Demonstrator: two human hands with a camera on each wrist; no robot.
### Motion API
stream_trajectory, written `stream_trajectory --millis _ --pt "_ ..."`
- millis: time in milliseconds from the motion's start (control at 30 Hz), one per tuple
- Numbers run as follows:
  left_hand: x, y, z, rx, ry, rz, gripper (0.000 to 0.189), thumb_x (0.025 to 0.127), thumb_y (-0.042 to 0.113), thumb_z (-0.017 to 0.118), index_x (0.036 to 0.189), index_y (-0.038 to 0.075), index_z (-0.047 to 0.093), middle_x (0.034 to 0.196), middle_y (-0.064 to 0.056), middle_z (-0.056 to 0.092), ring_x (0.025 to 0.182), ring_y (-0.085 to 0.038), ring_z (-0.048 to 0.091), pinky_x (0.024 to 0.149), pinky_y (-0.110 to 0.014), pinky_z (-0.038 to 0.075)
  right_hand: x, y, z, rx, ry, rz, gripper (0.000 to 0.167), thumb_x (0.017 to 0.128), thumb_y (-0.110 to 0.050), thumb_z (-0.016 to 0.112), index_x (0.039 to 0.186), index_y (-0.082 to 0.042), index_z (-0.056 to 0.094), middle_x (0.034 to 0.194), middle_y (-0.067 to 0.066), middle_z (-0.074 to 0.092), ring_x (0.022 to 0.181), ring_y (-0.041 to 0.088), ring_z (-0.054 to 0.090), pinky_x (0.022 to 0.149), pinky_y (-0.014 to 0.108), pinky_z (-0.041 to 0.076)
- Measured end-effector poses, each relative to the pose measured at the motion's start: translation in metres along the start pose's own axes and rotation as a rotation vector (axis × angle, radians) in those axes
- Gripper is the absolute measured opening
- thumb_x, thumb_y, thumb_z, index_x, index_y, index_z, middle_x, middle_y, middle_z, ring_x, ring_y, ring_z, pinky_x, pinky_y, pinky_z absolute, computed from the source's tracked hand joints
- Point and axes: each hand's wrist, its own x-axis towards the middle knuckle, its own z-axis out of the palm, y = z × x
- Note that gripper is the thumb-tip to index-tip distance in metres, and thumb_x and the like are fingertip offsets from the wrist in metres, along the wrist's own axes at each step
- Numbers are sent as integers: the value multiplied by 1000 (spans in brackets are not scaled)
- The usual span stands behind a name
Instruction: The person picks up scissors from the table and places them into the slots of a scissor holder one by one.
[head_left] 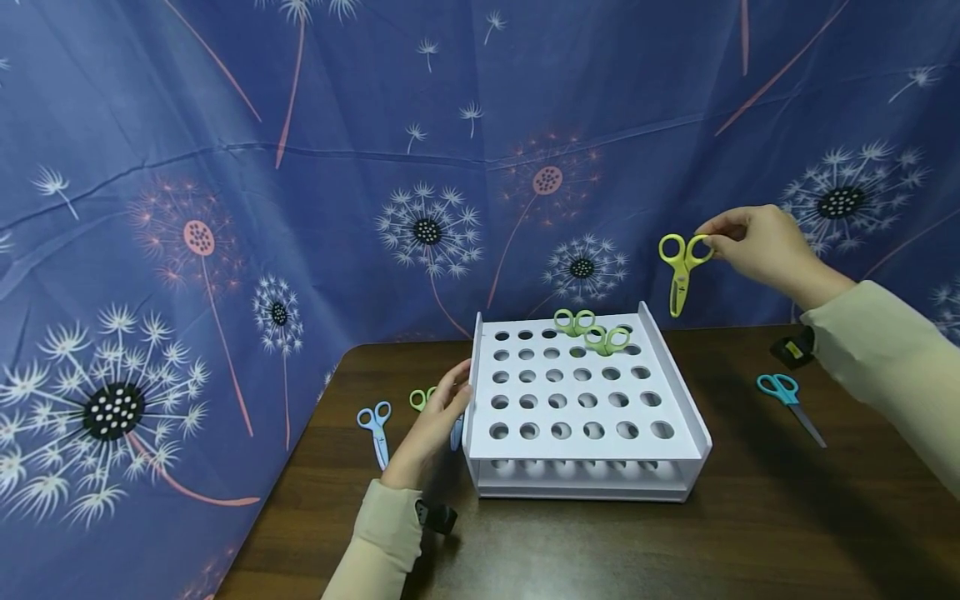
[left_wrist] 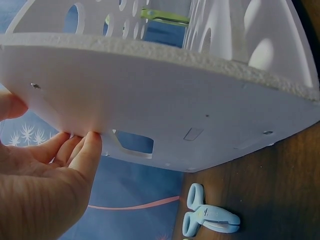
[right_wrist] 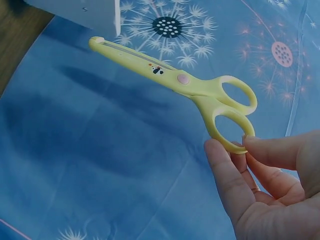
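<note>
Yellow scissors [head_left: 678, 283] hang blades-down above the back right of a white rack [head_left: 577, 450] with rows of round holes. My right hand [head_left: 768, 250] pinches one of their handle loops between thumb and fingertips; the right wrist view shows their closed yellow blades [right_wrist: 135, 57]. With its fingertips against the outer face of the rack's left wall, my left hand [head_left: 435, 421] rests beside the rack. Two pairs of green scissors stand in holes toward the back, one [head_left: 574, 323] behind the other [head_left: 606, 340], handles showing above the top plate.
Light blue scissors [head_left: 377, 433] lie on the brown table [head_left: 570, 550] left of the rack, near partly hidden green scissors [head_left: 420, 398]. Teal-handled scissors [head_left: 787, 396] lie to the right. A blue dandelion-patterned cloth [head_left: 337, 217] hangs behind the table.
</note>
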Motion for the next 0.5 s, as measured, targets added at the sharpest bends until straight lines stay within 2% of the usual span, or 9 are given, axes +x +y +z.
stream_trajectory --millis 100,300,500 --pt "0 1 1 1 -6 13 51 104 22 43 152 12 29 153 -15 32 136 -32 36 109 -49 31 1 -3 0 4 4 -2 31 99 -22 55 114 2 66 100 25 69 66 1 58 56 25 47" --pt "1 -1 1 1 0 1 51 103 22 44 151 14 30 152 -13 33 135 -31 36 109 -48 31 4 -10 4 16 22 -15 31 98 -23 57 115 2 66 102 25 69 65 -4 56 57 22 45" --pt "1 -1 1 -6 -6 19 51 104 20 43 152 10 29 152 -16 33 136 -33 36 108 -48 33 6 -16 6 29 23 -12 32 98 -25 57 116 0 67 106 24 69 66 -7 55 59 22 45"
